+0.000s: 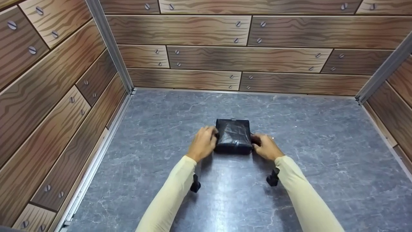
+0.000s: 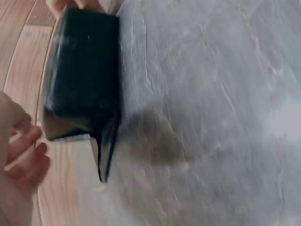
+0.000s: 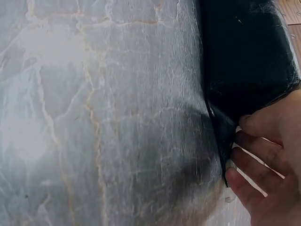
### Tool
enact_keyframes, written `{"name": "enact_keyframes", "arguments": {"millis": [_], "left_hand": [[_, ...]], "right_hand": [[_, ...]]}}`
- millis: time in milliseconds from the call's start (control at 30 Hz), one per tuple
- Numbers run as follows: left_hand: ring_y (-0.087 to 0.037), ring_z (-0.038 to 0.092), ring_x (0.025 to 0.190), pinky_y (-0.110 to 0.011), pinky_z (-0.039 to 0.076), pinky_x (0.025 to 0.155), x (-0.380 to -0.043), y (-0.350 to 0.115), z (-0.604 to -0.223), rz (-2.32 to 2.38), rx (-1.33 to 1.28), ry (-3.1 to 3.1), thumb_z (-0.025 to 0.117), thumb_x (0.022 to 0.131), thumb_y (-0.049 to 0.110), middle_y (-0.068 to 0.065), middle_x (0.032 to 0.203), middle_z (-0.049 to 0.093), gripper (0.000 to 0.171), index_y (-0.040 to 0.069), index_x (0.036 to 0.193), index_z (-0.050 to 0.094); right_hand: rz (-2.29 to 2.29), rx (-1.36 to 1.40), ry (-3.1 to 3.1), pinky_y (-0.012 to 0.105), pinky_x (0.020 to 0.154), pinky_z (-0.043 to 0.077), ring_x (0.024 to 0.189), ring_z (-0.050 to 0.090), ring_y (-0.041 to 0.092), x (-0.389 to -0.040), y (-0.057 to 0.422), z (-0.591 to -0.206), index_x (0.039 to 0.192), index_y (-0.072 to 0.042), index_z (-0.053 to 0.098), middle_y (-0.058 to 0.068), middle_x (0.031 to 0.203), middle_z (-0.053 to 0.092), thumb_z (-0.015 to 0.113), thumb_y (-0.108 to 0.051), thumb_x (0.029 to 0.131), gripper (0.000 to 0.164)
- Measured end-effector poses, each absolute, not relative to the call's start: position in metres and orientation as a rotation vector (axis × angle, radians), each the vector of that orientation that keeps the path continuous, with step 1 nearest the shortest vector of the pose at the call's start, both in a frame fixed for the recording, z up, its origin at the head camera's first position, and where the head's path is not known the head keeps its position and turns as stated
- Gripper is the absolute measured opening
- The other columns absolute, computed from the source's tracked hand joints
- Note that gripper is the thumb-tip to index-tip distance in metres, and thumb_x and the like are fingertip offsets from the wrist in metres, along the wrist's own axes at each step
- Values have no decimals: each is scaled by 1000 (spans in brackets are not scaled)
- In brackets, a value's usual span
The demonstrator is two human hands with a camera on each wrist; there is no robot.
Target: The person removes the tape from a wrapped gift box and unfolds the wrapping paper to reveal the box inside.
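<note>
A black package (image 1: pixel 233 133), a box wrapped in shiny dark plastic film, lies on the floor between both hands. In the left wrist view the package (image 2: pixel 84 66) has loose film sticking out in a flap at its left end. My left hand (image 1: pixel 203 140) is beside that end, its fingers loosely bent; the left wrist view shows the left hand (image 2: pixel 21 150) a little apart from the film. At the opposite end my right hand (image 1: pixel 266 145) has thumb and fingertips on the film flap (image 3: pixel 223 134). In the right wrist view the right hand (image 3: pixel 270 155) appears to pinch it.
The grey marble-patterned surface (image 1: pixel 154 129) spreads around the package. Wood-plank-patterned panels stand at the back (image 1: pixel 206 58), the left (image 1: pixel 64 96) and the right (image 1: pixel 396 106), with metal strips along their edges. A small black device (image 1: pixel 273 178) is strapped under each wrist.
</note>
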State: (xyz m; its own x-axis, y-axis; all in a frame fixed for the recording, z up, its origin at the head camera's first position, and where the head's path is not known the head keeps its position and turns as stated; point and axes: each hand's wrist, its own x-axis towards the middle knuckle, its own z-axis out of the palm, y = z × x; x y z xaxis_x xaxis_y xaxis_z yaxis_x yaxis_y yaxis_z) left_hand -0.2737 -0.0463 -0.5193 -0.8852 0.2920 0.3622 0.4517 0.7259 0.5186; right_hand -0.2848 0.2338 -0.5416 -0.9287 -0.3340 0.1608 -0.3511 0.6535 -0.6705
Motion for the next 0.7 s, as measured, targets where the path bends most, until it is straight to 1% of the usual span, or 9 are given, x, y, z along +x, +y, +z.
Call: {"name": "enact_keyframes", "arguments": {"millis": [100,167,267,500,700], "left_hand": [[-32,64,106,-45,52,94,-275,-55,-525,-900,-546,-2769,59,91,1,-11,110,69,23,4,112,68],[-35,65,108,-46,51,96,-276,-61,-529,-897,-573,-2809,58,91,-1,-13,112,70,25,2,113,70],[-35,65,110,-45,51,99,-277,-65,-535,-891,-643,-2842,57,92,-2,-15,114,71,27,0,115,72],[-37,57,122,-46,46,106,-279,-66,-540,-845,-724,-2919,56,92,-3,-17,129,65,36,-1,126,68],[-37,54,121,-48,45,105,-280,-62,-539,-812,-716,-2970,56,92,-1,-17,129,63,38,0,129,67]], "right_hand": [[1202,596,-2828,56,101,47,112,63,44,-285,235,-542,124,18,59,31,117,67,57,11,89,35],[1238,606,-2822,56,102,48,113,63,45,-285,235,-542,125,19,58,32,118,66,56,12,90,36],[1295,630,-2809,55,102,48,114,62,46,-285,236,-543,126,20,56,34,120,64,53,15,89,37],[1362,668,-2779,54,102,48,114,61,48,-284,237,-543,126,23,53,36,120,63,49,19,88,38],[1347,670,-2780,55,101,48,113,62,47,-284,240,-545,126,23,52,35,118,64,48,20,86,40]]}}
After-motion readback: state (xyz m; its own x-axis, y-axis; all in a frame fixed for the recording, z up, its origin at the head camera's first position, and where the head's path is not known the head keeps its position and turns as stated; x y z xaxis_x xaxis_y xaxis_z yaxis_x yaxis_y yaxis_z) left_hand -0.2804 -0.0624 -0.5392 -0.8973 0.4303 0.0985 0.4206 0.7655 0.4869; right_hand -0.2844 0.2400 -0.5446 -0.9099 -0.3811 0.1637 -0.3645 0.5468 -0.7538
